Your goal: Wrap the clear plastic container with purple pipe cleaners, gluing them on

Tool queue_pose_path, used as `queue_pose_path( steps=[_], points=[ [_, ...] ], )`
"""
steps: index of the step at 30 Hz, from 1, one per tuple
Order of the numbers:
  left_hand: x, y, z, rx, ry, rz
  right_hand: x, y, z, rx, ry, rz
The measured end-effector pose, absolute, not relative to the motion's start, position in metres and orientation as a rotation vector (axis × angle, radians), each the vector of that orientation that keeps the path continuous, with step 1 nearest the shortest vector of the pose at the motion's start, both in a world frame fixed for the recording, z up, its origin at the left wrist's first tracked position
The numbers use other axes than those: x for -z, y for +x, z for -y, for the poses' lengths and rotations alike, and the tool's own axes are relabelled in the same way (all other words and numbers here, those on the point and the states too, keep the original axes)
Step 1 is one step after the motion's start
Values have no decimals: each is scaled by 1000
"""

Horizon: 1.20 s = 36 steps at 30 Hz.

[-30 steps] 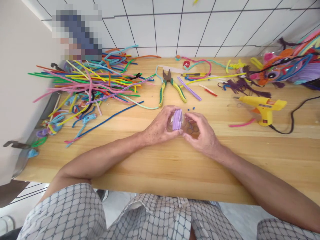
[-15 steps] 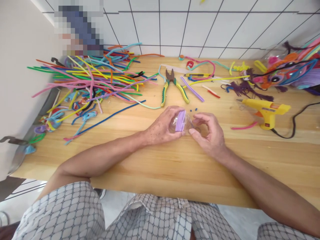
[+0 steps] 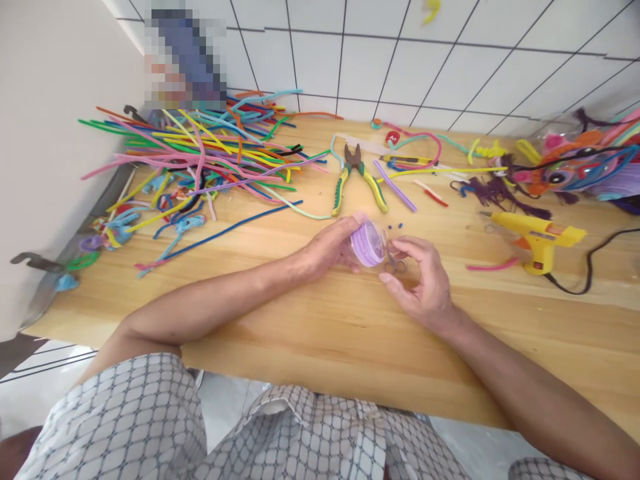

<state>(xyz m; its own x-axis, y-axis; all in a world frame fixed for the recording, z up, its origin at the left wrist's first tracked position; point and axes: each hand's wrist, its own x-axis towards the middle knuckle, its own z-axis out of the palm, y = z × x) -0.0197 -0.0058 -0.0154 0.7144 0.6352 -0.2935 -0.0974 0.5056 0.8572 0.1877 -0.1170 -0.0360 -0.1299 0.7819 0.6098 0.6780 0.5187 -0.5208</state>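
My left hand (image 3: 325, 252) is wrapped round a small clear plastic cup (image 3: 367, 244) with a band of purple pipe cleaner around it. The cup is tilted, its open end turned to the right and partly towards me. My right hand (image 3: 425, 283) is just right of the cup, thumb and index finger apart in a curve. Nothing shows in its grip; whether a fingertip touches the clear rim I cannot tell. Small scissors (image 3: 396, 266) lie on the table between the cup and my right fingers, partly hidden.
A heap of coloured pipe cleaners (image 3: 220, 157) spreads over the left. Pliers (image 3: 353, 170) with green-yellow handles lie beyond my hands, beside a purple pipe cleaner piece (image 3: 395, 187). At the right are a yellow glue gun (image 3: 543, 240) with a black cord and a colourful decorated figure (image 3: 565, 163).
My left hand has turned the cup, so its open end now shows more. The scissors behind it are more visible. The whole view has shifted slightly.
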Motion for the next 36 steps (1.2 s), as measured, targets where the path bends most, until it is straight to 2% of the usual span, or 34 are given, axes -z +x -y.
queue_pose_path(
  steps=[13, 30, 36],
  points=[
    [15, -24, -1, -368, 745, -499, 30, 185, 120, 18, -1210, 1960],
    [9, -24, 8, -472, 868, -581, 33, 186, 119, 120, -1149, 2047],
    [10, -22, 10, -528, 916, -614, 35, 186, 121, 52, -1177, 2041]
  ],
)
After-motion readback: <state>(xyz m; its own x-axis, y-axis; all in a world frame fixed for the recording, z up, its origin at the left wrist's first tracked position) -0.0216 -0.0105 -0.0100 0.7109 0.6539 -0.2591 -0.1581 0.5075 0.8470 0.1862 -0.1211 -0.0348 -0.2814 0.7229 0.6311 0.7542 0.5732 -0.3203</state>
